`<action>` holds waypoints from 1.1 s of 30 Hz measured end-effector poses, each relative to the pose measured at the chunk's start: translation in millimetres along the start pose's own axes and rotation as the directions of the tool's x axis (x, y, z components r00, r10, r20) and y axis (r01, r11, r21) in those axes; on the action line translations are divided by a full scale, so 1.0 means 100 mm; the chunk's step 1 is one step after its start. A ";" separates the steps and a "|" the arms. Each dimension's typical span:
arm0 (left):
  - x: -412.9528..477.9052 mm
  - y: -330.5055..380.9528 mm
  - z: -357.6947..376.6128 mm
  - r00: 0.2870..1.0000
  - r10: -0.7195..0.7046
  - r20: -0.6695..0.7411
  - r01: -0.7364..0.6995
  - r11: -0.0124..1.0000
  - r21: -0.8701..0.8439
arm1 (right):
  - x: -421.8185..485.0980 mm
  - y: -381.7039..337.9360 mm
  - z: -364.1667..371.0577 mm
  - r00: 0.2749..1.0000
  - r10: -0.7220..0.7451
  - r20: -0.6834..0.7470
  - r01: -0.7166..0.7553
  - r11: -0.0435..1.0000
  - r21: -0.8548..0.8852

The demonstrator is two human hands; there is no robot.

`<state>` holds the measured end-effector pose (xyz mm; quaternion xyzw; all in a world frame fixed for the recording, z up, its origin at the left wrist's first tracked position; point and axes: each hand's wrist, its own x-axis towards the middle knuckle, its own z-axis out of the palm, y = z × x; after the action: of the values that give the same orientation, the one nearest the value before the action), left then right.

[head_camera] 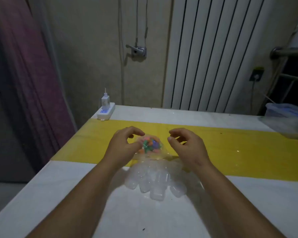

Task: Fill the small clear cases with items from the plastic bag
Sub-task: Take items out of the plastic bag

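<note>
Lying nearest on the white table (62, 194), clear cases (155, 184) cluster; beyond, on a yellow strip (230, 148), the bag (149, 146) of blurred items sits between curled, empty left hand (122, 146) and right hand (187, 146). Radiator (213, 54) behind.

Two bare forearms, left hand (122, 145), right hand (187, 146), ringless fingers

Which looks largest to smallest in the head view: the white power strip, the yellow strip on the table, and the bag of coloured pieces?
1. yellow strip, which crosses the whole table.
2. bag of coloured pieces.
3. white power strip, though it lies farther from the camera, so ranks 2 and 3 are unsure.
</note>
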<state>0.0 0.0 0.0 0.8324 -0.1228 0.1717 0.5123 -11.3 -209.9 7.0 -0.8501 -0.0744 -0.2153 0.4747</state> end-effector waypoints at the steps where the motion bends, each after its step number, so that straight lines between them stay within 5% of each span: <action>1: 0.02 0.00 0.00 1.000 -0.018 0.007 0.018 1.000 0.001 | 0.02 0.00 0.02 0.999 0.017 0.030 -0.016 1.000 -0.026; 5: 0.08 -0.08 0.05 0.993 -0.114 0.013 0.114 0.993 -0.024 | 0.06 0.05 0.10 0.992 0.097 0.076 -0.087 0.989 -0.119; 10: 0.10 -0.26 0.17 0.975 -0.168 -0.145 0.166 0.986 -0.028 | -0.01 0.16 0.12 0.978 0.168 0.120 -0.145 0.973 -0.181; 15: 0.16 -0.43 0.18 0.999 0.041 0.028 -0.048 0.948 0.316 | 0.06 0.18 0.20 0.947 0.267 0.175 -0.223 0.945 -0.239; 22: 0.17 -0.55 0.16 0.986 0.047 0.158 -0.108 0.909 0.403 | 0.06 0.20 0.24 0.988 0.155 0.026 -0.150 0.979 -0.137; 29: 0.15 -0.47 0.19 0.997 0.051 0.055 -0.069 0.910 0.409 | 0.03 0.19 0.22 0.982 0.179 -0.051 -0.179 0.984 -0.002; 33: 0.15 -0.47 0.18 0.997 0.062 -0.044 -0.034 0.882 0.470 | 0.00 0.17 0.17 0.993 0.116 -0.033 -0.118 0.990 -0.074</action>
<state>34.2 4.4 -39.0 0.9229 -0.0835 0.2330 0.2951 -0.6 -204.9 -13.3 -0.8672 -0.0095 -0.2018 0.4551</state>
